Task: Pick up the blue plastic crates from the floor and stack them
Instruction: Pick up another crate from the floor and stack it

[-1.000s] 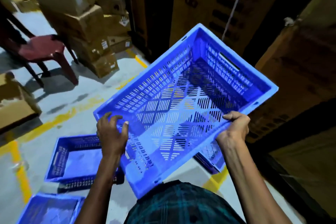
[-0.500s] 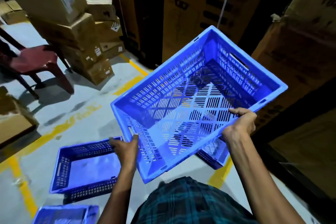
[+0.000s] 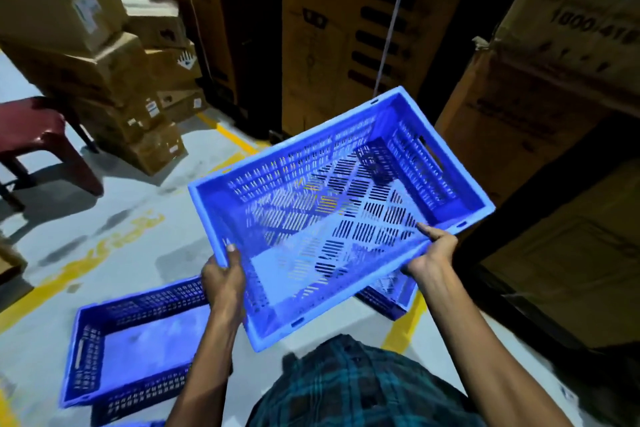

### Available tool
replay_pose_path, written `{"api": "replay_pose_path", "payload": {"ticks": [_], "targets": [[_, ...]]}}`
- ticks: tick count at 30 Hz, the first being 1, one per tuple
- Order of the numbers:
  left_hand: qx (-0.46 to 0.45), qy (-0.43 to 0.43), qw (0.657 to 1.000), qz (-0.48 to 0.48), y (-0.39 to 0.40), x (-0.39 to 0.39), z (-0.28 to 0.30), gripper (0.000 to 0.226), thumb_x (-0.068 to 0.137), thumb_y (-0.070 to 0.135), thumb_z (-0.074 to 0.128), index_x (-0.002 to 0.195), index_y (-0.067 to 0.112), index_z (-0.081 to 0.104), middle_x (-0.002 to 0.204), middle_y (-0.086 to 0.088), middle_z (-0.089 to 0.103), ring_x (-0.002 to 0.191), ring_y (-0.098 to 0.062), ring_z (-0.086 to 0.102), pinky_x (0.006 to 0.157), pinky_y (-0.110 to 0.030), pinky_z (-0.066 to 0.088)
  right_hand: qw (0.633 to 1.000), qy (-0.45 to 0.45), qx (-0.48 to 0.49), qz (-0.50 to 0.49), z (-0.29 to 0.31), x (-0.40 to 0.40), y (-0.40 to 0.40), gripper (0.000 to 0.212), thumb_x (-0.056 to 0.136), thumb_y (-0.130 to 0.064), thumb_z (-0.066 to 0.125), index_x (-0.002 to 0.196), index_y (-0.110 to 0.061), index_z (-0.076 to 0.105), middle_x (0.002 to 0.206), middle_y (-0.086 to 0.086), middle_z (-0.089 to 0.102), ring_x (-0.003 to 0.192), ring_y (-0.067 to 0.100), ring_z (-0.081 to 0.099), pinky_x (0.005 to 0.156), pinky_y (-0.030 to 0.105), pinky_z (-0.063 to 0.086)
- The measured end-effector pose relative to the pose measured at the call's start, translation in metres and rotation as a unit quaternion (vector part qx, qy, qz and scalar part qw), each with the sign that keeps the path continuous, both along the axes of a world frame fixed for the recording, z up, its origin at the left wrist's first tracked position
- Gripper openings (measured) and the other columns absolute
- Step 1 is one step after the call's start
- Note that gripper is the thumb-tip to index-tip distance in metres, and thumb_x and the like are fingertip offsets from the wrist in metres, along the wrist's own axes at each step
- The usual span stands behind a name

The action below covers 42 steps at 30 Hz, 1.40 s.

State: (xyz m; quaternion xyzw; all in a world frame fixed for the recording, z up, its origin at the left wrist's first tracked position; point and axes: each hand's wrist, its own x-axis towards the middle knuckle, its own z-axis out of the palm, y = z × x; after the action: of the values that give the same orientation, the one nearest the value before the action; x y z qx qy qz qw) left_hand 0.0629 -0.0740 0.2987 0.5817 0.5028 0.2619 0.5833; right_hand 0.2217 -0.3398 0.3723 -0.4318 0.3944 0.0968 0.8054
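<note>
Slotted blue crate (image 3: 341, 215) held tilted in the air, second blue crate (image 3: 135, 343) flat on floor below

Dim, bluish light; motion blur, wide-angle bending at edges, dark right side.

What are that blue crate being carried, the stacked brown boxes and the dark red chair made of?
The held crate looks like moulded plastic with a smooth, faintly glossy finish: uniform blue, with slotted walls and base. The brown boxes look like matte corrugated cardboard, with creased flaps and stuck-on labels. The dark red chair is probably moulded plastic, going by its soft sheen and rounded one-piece legs.
</note>
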Motion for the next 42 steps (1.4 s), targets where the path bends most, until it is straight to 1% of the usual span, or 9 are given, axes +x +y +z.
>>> {"api": "replay_pose_path", "payload": {"ticks": [5,14,19,23,28,31,34,39,42], "targets": [[0.078,0.048,0.996,-0.021,0.008,0.008,0.031,0.041,0.088,0.055,0.051,0.095,0.014,0.055,0.083,-0.015,0.064,0.078,-0.037,0.062,0.068,-0.04,0.047,0.994,0.055,0.011,0.092,-0.013,-0.015,-0.007,0.025,0.089,-0.02,0.045,0.093,-0.002,0.062,0.075,0.016,0.073,0.066,0.037,0.071,0.077,0.046,0.049],[0.204,0.016,0.974,-0.1,-0.007,0.023,0.097,0.022,0.09,0.04,0.062,0.099,0.021,0.056,0.084,-0.002,0.064,0.087,-0.035,0.064,0.075,-0.039,0.044,0.98,0.173,0.037,0.088,-0.046,-0.046,-0.026,0.039,0.09,-0.036,0.049,0.094,0.003,0.056,0.066,0.028,0.068,0.082,0.035,0.058,0.067,0.046,0.047],[0.272,-0.004,0.953,-0.131,-0.018,0.034,0.133,0.031,0.086,0.037,0.068,0.107,0.016,0.059,0.098,-0.006,0.07,0.094,-0.031,0.065,0.075,-0.036,0.041,0.977,0.183,0.015,0.11,-0.042,-0.045,-0.02,0.035,0.093,-0.034,0.047,0.098,0.0,0.054,0.092,0.02,0.057,0.081,0.039,0.055,0.089,0.047,0.044],[0.295,-0.03,0.942,-0.156,-0.016,0.046,0.149,0.035,0.083,0.039,0.072,0.108,0.02,0.059,0.1,-0.002,0.071,0.096,-0.028,0.066,0.077,-0.037,0.045,0.983,0.144,-0.026,0.108,-0.063,-0.029,-0.034,0.032,0.093,-0.03,0.052,0.097,0.001,0.044,0.119,0.021,0.053,0.059,0.041,0.066,0.051,0.044,0.057],[0.332,-0.044,0.922,-0.192,-0.023,0.059,0.17,0.037,0.078,0.037,0.077,0.105,0.02,0.058,0.105,0.001,0.072,0.099,-0.029,0.067,0.077,-0.039,0.047,0.995,0.09,-0.036,0.032,-0.058,-0.021,-0.054,0.056,0.093,-0.024,0.056,0.142,-0.008,0.034,0.11,0.016,0.044,0.087,0.033,0.058,0.058,0.039,0.058],[0.362,-0.035,0.906,-0.217,-0.031,0.069,0.181,0.038,0.078,0.04,0.077,0.105,0.022,0.058,0.104,0.0,0.073,0.102,-0.03,0.067,0.077,-0.041,0.048,0.991,0.087,-0.094,0.035,-0.062,-0.013,-0.062,0.05,0.091,-0.026,0.058,0.136,-0.008,0.046,0.134,0.015,0.047,0.122,0.031,0.054,0.095,0.045,0.049],[0.381,-0.048,0.89,-0.247,-0.034,0.088,0.188,0.036,0.078,0.047,0.073,0.104,0.028,0.056,0.116,0.007,0.07,0.106,-0.027,0.067,0.081,-0.045,0.051,0.988,0.089,-0.104,0.064,-0.062,0.0,-0.057,0.015,0.09,-0.031,0.056,0.091,-0.016,0.055,0.093,0.008,0.05,0.076,0.019,0.054,0.066,0.034,0.045],[0.375,-0.085,0.88,-0.279,-0.042,0.131,0.187,0.037,0.077,0.047,0.073,0.104,0.029,0.055,0.119,0.013,0.068,0.108,-0.015,0.067,0.084,-0.046,0.054,0.988,0.083,-0.083,0.096,-0.053,0.038,-0.055,0.019,0.095,-0.02,0.054,0.079,-0.01,0.056,0.075,0.009,0.054,0.061,0.025,0.055,0.033,0.025,0.047],[0.371,-0.088,0.883,-0.275,-0.053,0.156,0.188,0.033,0.077,0.037,0.078,0.101,0.027,0.057,0.119,0.014,0.067,0.105,-0.01,0.067,0.083,-0.04,0.053,0.989,0.074,-0.074,0.103,-0.06,0.061,-0.065,0.012,0.094,-0.02,0.053,0.087,-0.011,0.059,0.071,0.007,0.055,0.048,0.022,0.059,0.038,0.025,0.048]]}}
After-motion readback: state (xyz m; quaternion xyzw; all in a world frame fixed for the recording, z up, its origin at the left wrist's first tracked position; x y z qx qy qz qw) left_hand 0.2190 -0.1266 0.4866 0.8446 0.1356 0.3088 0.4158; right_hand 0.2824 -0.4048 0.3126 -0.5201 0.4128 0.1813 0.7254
